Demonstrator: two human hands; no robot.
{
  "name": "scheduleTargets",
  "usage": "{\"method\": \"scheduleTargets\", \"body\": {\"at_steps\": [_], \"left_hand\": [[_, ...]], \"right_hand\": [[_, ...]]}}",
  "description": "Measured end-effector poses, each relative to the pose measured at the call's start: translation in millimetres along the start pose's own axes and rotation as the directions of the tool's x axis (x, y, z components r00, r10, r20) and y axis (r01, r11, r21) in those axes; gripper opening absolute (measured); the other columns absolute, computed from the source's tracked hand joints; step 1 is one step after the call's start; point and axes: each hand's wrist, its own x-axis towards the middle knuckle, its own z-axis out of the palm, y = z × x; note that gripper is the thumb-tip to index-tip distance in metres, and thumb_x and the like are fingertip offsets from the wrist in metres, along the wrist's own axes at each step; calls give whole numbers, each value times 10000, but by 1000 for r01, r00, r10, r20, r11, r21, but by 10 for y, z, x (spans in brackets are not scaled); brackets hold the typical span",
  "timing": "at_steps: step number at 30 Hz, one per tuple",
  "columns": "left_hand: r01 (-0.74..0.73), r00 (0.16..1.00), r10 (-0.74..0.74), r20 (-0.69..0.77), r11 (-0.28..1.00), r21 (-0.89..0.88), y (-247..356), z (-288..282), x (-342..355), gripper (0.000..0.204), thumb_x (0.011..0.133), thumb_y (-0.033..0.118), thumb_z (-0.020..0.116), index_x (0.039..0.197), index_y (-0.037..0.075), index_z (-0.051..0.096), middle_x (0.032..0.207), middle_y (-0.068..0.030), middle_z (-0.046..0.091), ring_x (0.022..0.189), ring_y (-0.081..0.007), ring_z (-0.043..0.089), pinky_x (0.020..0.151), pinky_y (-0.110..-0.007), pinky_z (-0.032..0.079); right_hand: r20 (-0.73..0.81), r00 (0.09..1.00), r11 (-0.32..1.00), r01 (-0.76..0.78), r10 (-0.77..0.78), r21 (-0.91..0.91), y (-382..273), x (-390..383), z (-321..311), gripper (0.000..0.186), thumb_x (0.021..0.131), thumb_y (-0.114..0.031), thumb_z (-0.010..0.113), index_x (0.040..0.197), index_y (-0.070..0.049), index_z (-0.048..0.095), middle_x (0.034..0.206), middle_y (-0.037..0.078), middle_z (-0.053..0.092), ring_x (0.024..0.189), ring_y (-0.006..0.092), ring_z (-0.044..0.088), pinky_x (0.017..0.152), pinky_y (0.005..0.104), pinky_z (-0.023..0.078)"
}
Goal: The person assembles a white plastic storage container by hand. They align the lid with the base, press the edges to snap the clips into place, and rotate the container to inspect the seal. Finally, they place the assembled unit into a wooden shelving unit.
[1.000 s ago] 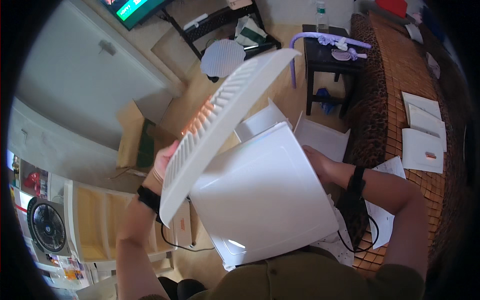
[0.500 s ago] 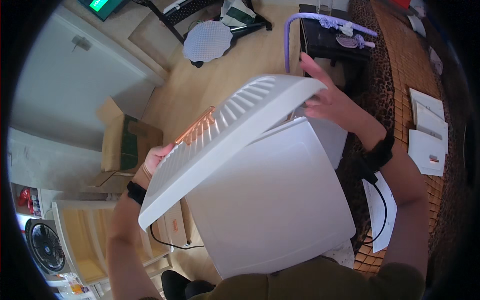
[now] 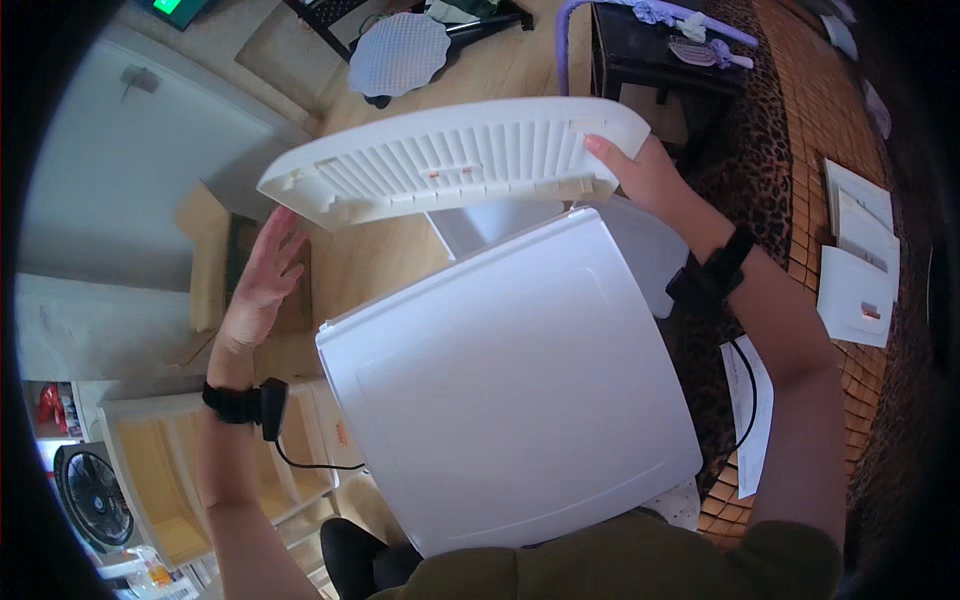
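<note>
A white ribbed plastic drawer front (image 3: 450, 165) is held up beyond a white plastic cabinet (image 3: 510, 380), its hollow inner side with ribs facing me. My right hand (image 3: 640, 175) grips its right end, thumb on the inner face; the other fingers are hidden behind. My left hand (image 3: 265, 275) is just below the left end, fingers stretched and apart. Its fingertips are at the panel's corner; whether they touch it I cannot tell. The cabinet's smooth broad face lies up in front of my body. White plastic parts (image 3: 500, 225) show past its far edge.
On the left are an opened cardboard box (image 3: 210, 260), a cream frame with compartments (image 3: 165, 470) and a black fan (image 3: 95, 492). A dark stool (image 3: 650, 55) bearing a purple rod stands at the far right. White papers (image 3: 855, 290) lie on a woven mat (image 3: 810, 130).
The panel has swung from a slanted position to nearly level, farther off, turning its inner side to me; its copper handle went out of sight. My left hand has let go.
</note>
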Motion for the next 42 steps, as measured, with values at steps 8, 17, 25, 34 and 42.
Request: {"method": "scheduleTargets", "body": {"at_steps": [8,17,25,34,42], "left_hand": [[-20,965,107,-240,941,338,-314,190,-195,248,943,50,520,1182,-16,528,1068,-47,589,993,-114,504,864,-240,405],[-74,969,171,-178,889,452,-225,336,-483,152,934,38,524,1062,-39,552,879,-21,580,795,-90,483,699,-227,417],[-40,970,150,-193,876,482,-112,346,-619,174,939,50,528,1082,-41,566,899,-27,605,830,-91,509,723,-221,428],[-188,949,295,-113,815,549,-303,285,-726,234,927,7,517,1153,-51,527,935,-61,619,842,-107,525,749,-238,449],[-121,980,185,-69,839,531,-234,298,-766,293,915,-28,476,1207,-45,501,1014,-64,596,901,-106,505,801,-235,421]], "right_hand": [[199,979,999,-22,30,-40,85,-251,80,364,902,-296,600,1081,19,621,969,153,677,893,225,632,815,333,470],[243,969,987,2,38,-162,466,-302,90,299,930,-203,526,1110,27,586,1001,184,655,929,256,627,816,345,479],[268,963,962,96,-26,-254,373,-255,24,323,907,-200,581,1158,4,576,1065,176,651,976,259,628,842,339,484],[372,927,911,107,54,-398,313,-194,-31,268,895,-142,615,1128,-8,602,1059,127,655,973,229,618,863,324,484],[386,909,944,-22,156,-329,271,-204,44,270,898,-119,610,1144,-8,597,1104,128,643,980,203,603,883,319,480]]}}
